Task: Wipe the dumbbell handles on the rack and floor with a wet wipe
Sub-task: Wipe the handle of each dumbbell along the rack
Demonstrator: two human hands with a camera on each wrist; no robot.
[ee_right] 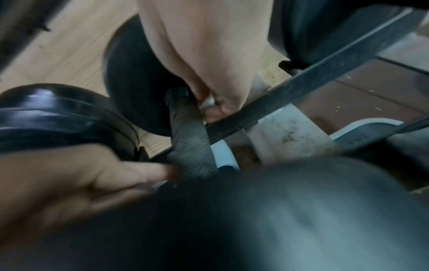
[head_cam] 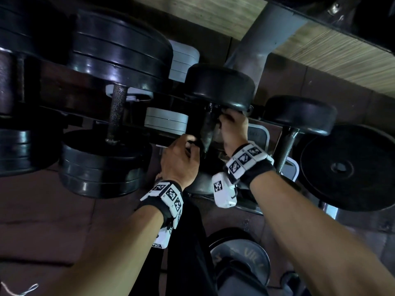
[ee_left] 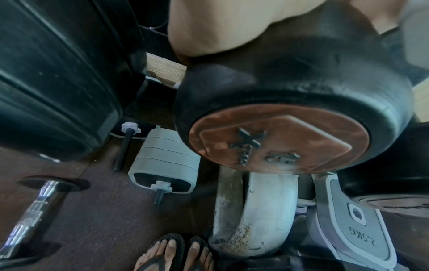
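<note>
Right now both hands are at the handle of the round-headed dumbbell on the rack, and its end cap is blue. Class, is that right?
Not quite: the end cap is rusty copper-brown, as the left wrist view shows. Both the left hand and right hand are at the dumbbell's handle.

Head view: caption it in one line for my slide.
Both hands work a racked dumbbell's handle: left hand at its near end, right hand near the far head.

Head view dim and low in contrast: black dumbbell plates [head_cam: 119, 50] carry pale streaks of glare, the floor [head_cam: 42, 210] sinks into shadow, straight lines bow toward the edges. Left wrist view brighter and mostly sharp, though the hand [ee_left: 232, 27] close to the lens washes out pale and soft. Right wrist view smeared throughout; the dumbbell head [ee_right: 278, 220] nearest is one dark blur.
</note>
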